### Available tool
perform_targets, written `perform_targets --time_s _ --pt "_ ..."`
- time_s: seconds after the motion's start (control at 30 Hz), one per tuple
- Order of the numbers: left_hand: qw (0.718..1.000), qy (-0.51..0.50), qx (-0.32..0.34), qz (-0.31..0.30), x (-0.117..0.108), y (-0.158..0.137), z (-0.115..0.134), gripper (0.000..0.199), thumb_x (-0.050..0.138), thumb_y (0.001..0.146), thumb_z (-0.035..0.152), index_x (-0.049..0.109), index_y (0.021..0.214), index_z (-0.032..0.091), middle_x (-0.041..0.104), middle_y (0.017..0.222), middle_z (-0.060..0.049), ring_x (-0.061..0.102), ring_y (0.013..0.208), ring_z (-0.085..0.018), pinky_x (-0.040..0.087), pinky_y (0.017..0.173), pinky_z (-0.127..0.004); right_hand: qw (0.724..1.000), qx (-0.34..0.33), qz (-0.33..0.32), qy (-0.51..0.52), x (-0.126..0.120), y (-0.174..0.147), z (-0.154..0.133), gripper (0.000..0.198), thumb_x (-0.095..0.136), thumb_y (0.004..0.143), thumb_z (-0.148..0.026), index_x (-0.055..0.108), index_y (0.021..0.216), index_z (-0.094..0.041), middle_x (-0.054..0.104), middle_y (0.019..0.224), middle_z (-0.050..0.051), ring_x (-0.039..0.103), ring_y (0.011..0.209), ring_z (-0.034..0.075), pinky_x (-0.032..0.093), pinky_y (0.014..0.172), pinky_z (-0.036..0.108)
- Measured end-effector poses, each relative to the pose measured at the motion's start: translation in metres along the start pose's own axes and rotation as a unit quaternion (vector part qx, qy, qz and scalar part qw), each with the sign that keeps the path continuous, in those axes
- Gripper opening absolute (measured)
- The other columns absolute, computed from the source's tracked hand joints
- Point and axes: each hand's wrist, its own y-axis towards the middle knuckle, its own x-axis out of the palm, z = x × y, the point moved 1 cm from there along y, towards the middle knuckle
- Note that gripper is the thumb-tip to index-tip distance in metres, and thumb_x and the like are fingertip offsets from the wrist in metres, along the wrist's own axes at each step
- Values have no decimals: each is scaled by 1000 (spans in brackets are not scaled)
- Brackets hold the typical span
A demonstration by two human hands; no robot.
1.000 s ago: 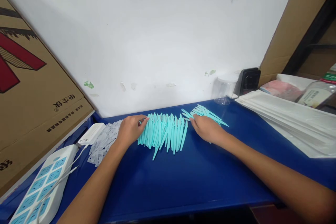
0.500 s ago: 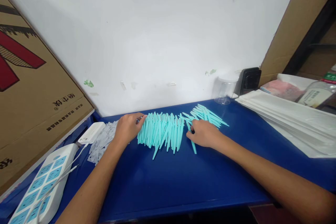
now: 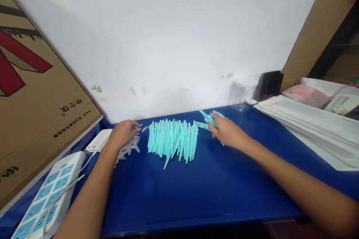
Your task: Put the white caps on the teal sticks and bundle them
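Note:
My left hand is over the pile of clear plastic blade caps, its fingertips pinched on what looks like one cap. Beside those fingers a loose cap lies on the table. Slim teal eyebrow razors lie side by side in a dense row at the middle of the table, handles toward me. Right of that row, my right hand has its fingers closed on a teal razor, held slanting up to the left. More teal razors lie beneath and behind this hand, partly hidden by it.
A white power strip with cables and a white charger box sit at left beside a large cardboard box. Against the white wall stands a clear plastic jar. White plastic bags are stacked on the right.
My left hand has moved left from the row's end to the clear caps. The right hand has shifted slightly right and up, now with a razor raised in its fingers.

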Motion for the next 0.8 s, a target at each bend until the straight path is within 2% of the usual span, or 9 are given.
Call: perform_targets --time_s 0.07,0.17,0.4,0.57,0.8 --pt "999 -6 22 30 12 4 10 33 54 91 43 75 105 21 75 105 -11 68 98 -29 51 80 -36 999 -4 32 22 -4 0 0 24 41 104 -35 54 106 -16 66 74 6 57 58 19 26 54 30" --pt "999 7 36 35 28 8 18 32 52 93 39 74 107 21 73 111 -13 65 107 -30 49 92 -38 995 -37 71 54 -6 -1 -2 25 43 103 -39 56 96 -19 63 71 4 55 58 18 27 55 29" --pt "999 44 3 11 41 12 12 26 47 95 32 68 100 18 72 103 -15 65 103 -31 50 89 -39 986 -95 100 92 -1 -4 -5 27 45 101 -41 51 83 -21 56 65 -1 50 58 17 27 57 28" --pt "999 52 -6 5 44 11 10 33 43 95 26 58 122 12 70 116 -19 65 110 -33 49 92 -42 985 -104 103 92 0 -4 -5 28 45 101 -41 51 83 -22 52 62 -2 47 57 16 26 57 28" --pt "1000 13 -3 5 46 9 5 45 39 97 26 45 138 8 63 130 -23 63 119 -32 48 98 -41 984 -112 99 93 2 -3 -5 28 44 101 -41 51 83 -21 54 65 -1 49 59 16 28 58 28"
